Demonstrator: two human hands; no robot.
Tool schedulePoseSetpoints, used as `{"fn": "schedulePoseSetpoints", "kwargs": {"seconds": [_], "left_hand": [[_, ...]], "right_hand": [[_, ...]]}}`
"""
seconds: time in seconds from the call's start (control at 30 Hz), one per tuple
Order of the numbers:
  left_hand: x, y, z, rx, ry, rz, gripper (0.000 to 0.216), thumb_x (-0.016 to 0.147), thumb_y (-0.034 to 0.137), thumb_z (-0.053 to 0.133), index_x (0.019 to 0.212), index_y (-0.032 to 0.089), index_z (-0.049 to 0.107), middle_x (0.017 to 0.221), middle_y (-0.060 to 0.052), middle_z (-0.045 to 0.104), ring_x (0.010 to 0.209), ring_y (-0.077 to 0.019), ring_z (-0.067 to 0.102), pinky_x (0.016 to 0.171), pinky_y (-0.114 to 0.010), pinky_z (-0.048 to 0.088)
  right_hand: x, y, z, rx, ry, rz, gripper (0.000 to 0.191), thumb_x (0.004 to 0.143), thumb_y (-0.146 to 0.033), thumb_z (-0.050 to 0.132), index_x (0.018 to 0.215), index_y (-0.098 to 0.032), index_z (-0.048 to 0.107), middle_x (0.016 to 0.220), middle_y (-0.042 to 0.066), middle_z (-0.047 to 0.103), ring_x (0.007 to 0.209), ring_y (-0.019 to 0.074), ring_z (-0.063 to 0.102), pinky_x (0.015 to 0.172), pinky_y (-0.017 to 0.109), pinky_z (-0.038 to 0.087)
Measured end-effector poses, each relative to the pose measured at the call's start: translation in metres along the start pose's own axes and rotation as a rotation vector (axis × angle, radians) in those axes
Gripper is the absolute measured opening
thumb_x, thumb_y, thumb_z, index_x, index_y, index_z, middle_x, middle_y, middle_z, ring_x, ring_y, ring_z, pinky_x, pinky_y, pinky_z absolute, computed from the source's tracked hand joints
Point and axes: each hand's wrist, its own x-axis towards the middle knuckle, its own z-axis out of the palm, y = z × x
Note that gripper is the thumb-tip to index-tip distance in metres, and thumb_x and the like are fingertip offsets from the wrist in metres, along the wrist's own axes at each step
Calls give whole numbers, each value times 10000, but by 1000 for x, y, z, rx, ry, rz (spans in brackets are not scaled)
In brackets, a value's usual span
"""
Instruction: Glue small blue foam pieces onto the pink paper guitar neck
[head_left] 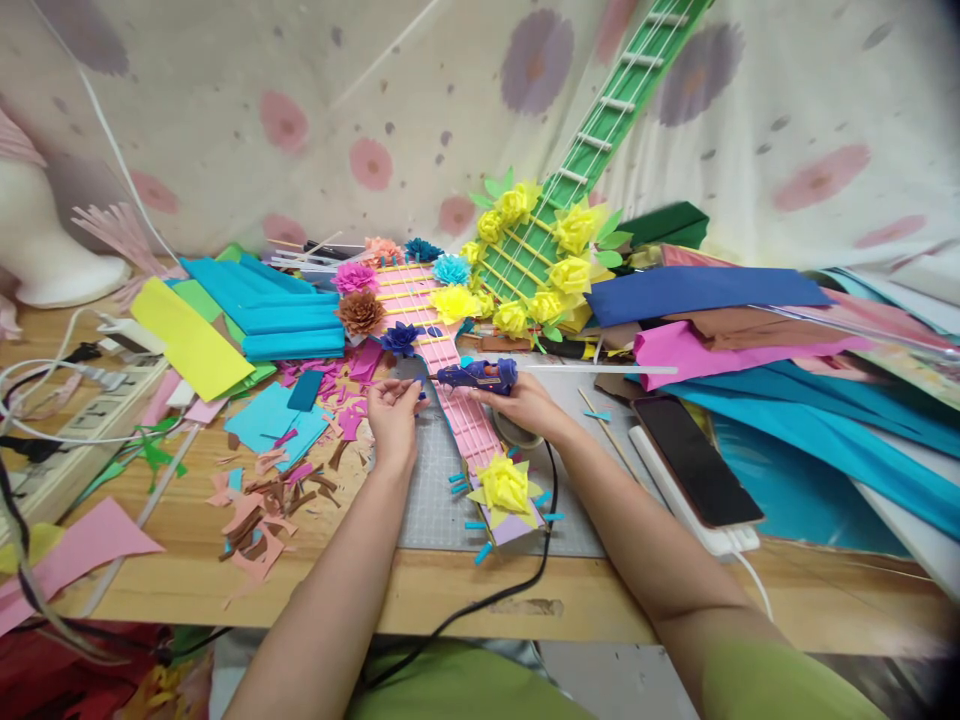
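Note:
My right hand (517, 405) is wrapped round a dark blue hot glue gun (477, 377), its nozzle pointing left and a long pale glue stick (600, 370) jutting from its back. Close to the nozzle, my left hand (395, 415) is closed in a pinch. Small dark blue spots show at its fingertips; whether they are a held piece or nails I cannot tell. Beneath the glue gun lies a pink paper guitar (469, 425) with white strings, ringed by paper flowers, including a brown one (361, 312) and a dark blue one (400, 338). A yellow flower (505, 485) sits on its head.
A green paper guitar (517, 260) with yellow flowers leans behind. Paper scraps (262, 520) and blue folded crepe paper (274, 305) lie left, near a power strip (67, 440). Right are a phone (697, 460) and stacked paper (705, 300). The glue gun's black cord (517, 592) crosses the table edge.

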Motion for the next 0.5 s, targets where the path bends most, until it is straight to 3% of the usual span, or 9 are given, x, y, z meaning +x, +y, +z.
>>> {"fn": "schedulePoseSetpoints", "kwargs": {"seconds": [0.5], "left_hand": [[-2,-2,0,60,-56,58,416,535,218,738,807,205,424,726,30,588,654,-97,597,551,-212,515]], "right_hand": [[0,1,1,-18,51,58,331,769,-455,619,1004,-230,683,984,8,709,924,208,630,842,336,476]]}}
